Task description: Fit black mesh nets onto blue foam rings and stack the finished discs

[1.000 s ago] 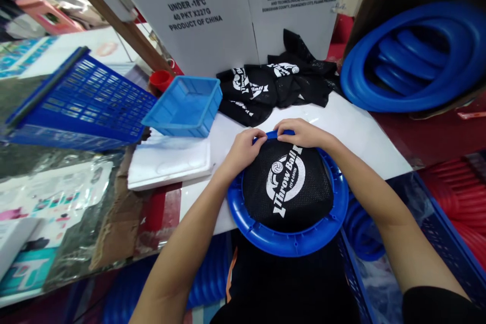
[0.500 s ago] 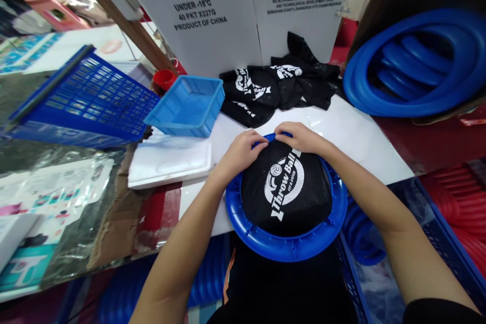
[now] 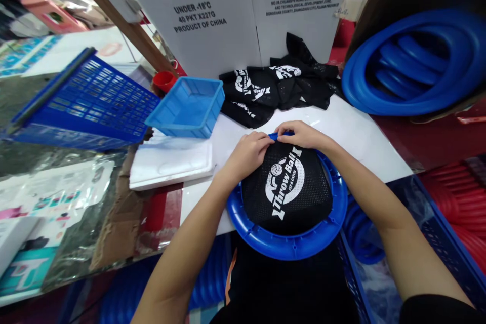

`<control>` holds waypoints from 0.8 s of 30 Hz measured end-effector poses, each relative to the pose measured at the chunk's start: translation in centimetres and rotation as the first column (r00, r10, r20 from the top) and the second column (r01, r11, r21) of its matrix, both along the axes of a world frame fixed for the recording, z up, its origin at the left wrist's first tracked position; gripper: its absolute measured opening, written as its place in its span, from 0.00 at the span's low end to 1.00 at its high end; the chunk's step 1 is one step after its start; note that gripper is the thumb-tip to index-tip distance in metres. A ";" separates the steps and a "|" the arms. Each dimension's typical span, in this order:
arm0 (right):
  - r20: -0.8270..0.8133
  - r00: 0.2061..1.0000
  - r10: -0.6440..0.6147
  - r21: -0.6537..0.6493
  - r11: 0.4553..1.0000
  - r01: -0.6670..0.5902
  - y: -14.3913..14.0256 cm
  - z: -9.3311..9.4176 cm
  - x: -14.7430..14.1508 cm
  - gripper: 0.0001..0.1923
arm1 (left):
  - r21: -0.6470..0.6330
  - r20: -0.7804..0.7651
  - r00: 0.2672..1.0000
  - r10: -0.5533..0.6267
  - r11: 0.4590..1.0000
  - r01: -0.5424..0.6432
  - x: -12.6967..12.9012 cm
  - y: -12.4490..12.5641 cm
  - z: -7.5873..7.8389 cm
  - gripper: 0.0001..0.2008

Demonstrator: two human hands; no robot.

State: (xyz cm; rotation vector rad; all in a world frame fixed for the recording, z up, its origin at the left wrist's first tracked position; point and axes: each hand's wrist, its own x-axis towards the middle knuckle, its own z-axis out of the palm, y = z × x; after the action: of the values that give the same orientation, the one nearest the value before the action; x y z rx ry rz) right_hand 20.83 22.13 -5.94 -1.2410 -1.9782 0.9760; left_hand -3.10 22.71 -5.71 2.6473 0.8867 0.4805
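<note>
White tabletop (image 3: 353, 131) | left hand (image 3: 246, 154), right hand (image 3: 301, 134) pinch mesh (image 3: 288, 187) at ring (image 3: 288, 245) (overhanging near edge)

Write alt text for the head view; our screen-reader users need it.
Both hands, left hand and right hand, pinch a black mesh net at the far edge of a blue ring on a white table. More nets lie behind.

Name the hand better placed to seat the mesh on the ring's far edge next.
Probably the right hand: its fingers already pinch the black mesh over the blue ring there. The left hand rests lower.
</note>
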 end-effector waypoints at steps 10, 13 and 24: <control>0.051 0.995 -0.082 0.003 0.997 0.082 -0.1 0.0 -0.7 0.04 | 0.104 -0.183 0.983 0.006 0.994 0.014 0.8 -0.6 0.7 0.17; 0.063 0.995 -0.077 0.031 0.997 0.075 -0.2 -0.1 -0.8 0.04 | 0.095 -0.161 0.987 0.008 0.995 0.007 0.7 -0.5 0.4 0.16; 0.068 0.996 -0.065 0.091 0.994 0.059 -0.4 -0.2 -0.8 0.05 | 0.107 -0.208 0.978 0.020 0.994 0.003 0.9 -0.7 0.4 0.17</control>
State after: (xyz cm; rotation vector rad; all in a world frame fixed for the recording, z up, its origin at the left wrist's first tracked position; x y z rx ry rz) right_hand 20.03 21.69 -6.12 -1.2959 -2.0022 0.8155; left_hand -2.20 22.05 -5.30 2.8321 0.9574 0.2604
